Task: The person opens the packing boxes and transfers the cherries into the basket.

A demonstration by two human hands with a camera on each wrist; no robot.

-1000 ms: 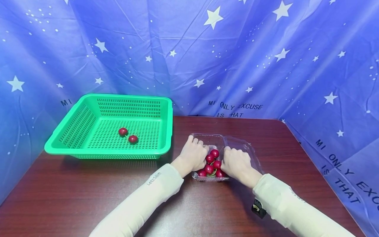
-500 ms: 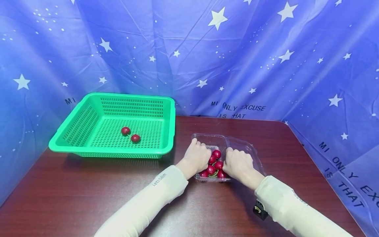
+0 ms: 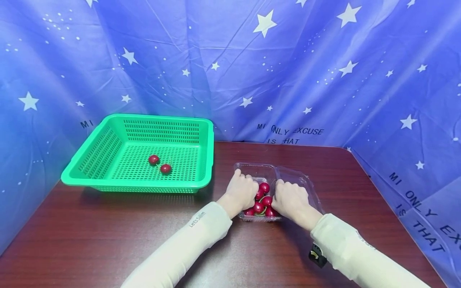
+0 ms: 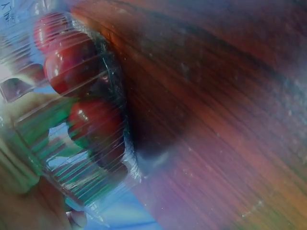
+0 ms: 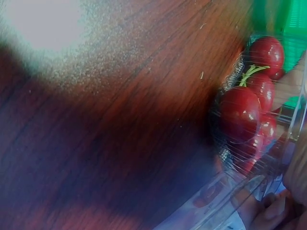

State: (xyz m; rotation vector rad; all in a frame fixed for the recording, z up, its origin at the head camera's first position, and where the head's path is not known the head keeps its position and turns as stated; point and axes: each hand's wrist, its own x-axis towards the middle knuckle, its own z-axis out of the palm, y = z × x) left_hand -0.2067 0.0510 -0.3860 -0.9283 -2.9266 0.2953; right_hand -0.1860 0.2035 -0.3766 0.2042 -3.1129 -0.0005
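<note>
A clear plastic clamshell box (image 3: 253, 165) stands on the table, its lid (image 3: 306, 185) folded out to the right. Several red cherries (image 3: 266, 201) with green stems lie inside. My left hand (image 3: 242, 192) grips the box's left wall, knuckles up, thumb outside. The right hand (image 3: 293, 202) holds the opposite side, where lid and box meet. Through the ridged wall in the left wrist view, cherries (image 4: 72, 64) show beside the fingers. In the right wrist view, cherries (image 5: 240, 114) press near the clear side, and the right fingers (image 5: 274, 211) curl at the rim.
A green perforated basket (image 3: 137, 183) sits at the back left with two cherries (image 3: 165, 169) on its floor. The dark wooden table (image 3: 90, 240) ends at a blue starry curtain (image 3: 223, 48) behind. A small black device (image 3: 317, 256) is under the right cuff.
The head view has shifted a little, so the scene sits slightly farther right. Both hands keep hold of the box, and the cherries stay in it.
</note>
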